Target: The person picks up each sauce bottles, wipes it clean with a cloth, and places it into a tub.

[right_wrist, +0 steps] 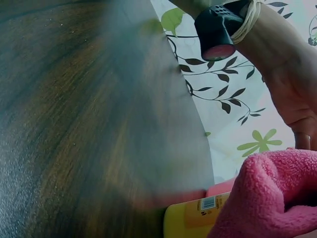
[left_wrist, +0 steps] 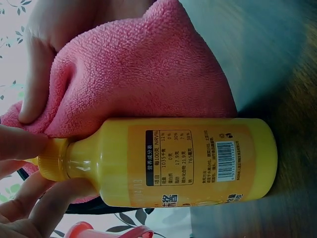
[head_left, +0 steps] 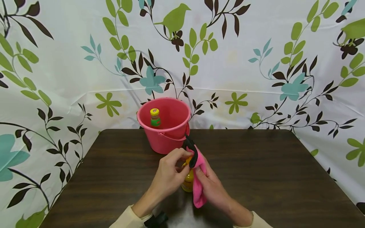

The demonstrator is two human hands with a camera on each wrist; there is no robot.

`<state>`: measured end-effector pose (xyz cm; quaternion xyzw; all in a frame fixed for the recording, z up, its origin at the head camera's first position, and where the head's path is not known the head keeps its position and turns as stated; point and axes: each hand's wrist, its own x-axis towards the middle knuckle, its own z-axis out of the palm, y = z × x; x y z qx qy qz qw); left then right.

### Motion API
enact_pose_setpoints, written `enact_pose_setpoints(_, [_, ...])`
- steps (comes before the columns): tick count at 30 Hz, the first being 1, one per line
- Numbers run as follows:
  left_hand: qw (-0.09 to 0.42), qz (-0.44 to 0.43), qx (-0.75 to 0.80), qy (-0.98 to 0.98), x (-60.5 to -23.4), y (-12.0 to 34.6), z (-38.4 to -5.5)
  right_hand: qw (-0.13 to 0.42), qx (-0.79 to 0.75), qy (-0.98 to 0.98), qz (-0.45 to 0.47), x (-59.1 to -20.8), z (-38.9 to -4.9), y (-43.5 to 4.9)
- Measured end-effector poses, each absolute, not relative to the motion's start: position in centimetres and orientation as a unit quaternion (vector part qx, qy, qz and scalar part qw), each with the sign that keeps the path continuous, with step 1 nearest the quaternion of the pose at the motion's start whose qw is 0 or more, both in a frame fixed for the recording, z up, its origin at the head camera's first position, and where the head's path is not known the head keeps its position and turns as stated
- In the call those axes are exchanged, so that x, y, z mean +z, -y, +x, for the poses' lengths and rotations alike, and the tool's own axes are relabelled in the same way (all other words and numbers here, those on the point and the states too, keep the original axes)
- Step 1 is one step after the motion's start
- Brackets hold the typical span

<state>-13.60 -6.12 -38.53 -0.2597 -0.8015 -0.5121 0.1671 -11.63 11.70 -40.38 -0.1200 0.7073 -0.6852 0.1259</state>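
Observation:
A yellow squeeze bottle (left_wrist: 198,163) with a yellow nozzle cap (left_wrist: 53,158) is between my hands in the head view. My left hand (head_left: 168,173) pinches it at the cap and neck, as the left wrist view shows. My right hand (head_left: 213,188) grips a pink fluffy cloth (head_left: 199,193) with a black edge. The cloth hangs along the bottle's right side and appears to touch it. The printed label with a barcode (left_wrist: 226,161) faces the left wrist camera. I cannot tell whether the bottle's base touches the table.
A pink bucket (head_left: 159,142) stands at the back of the dark wooden table (head_left: 271,177), just beyond my hands. Inside it is a jar (head_left: 155,121) with a yellow lid and green label. A leaf-patterned curtain (head_left: 236,63) hangs behind the table.

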Motion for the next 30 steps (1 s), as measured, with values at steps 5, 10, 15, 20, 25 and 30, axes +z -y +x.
enact_pose_setpoints(5, [0.171,-0.261,-0.511,0.801,-38.6,6.0,-13.7,0.119,-0.682,-0.714,-0.108,-40.7,-11.7,-11.7])
enact_pose_setpoints(10, [0.172,-0.262,-0.510,0.801,-38.6,5.9,-13.7,0.119,-0.677,-0.715,-0.131,-41.1,-11.7,-11.9])
enact_pose_setpoints(15, [0.166,-0.259,-0.510,0.803,-38.6,5.9,-13.6,0.122,-0.680,-0.707,-0.151,-41.7,-11.8,-12.2])
enact_pose_setpoints(20, [0.161,-0.257,-0.512,0.804,-38.6,5.8,-13.6,0.130,-0.694,-0.696,-0.130,-42.4,-12.0,-12.4])
enact_pose_setpoints(25, [0.163,-0.260,-0.511,0.803,-38.6,5.8,-13.5,0.156,-0.697,-0.694,-0.094,-43.1,-12.0,-12.8])
enact_pose_setpoints(30, [0.156,-0.249,-0.512,0.807,-38.5,5.9,-13.5,0.178,-0.689,-0.699,-0.074,-43.7,-12.1,-13.2])
